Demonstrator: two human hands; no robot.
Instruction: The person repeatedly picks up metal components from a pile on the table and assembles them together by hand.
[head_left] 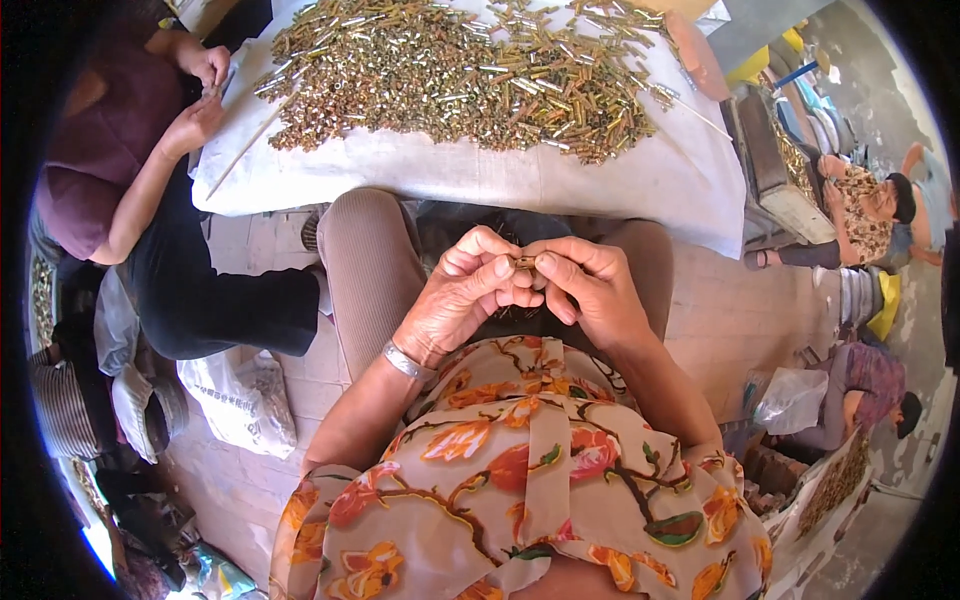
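— Note the hands first. Where are they?

— Over the lap, fingertips meeting. Left hand (468,295) curled nearly closed, thumb and forefinger pinching one end of a small brass-coloured metal piece (524,262). Right hand (590,290) curled the same way, pinching the other end. Silver bangle (405,361) on the left wrist.

— So the piece sits between both hands?

— Yes, gripped by both, above the knees, well short of the table.

— And the stock?

— A big heap of similar metal pieces (460,70) spread across the white cloth (600,185) on the table ahead. Far side, another person's hands (200,95) are busy at its corner.

— How far along, would you say?

— Early or middling, by my reckoning. The heap looks large, one piece in hand. I cannot pick out a finished pile from here.
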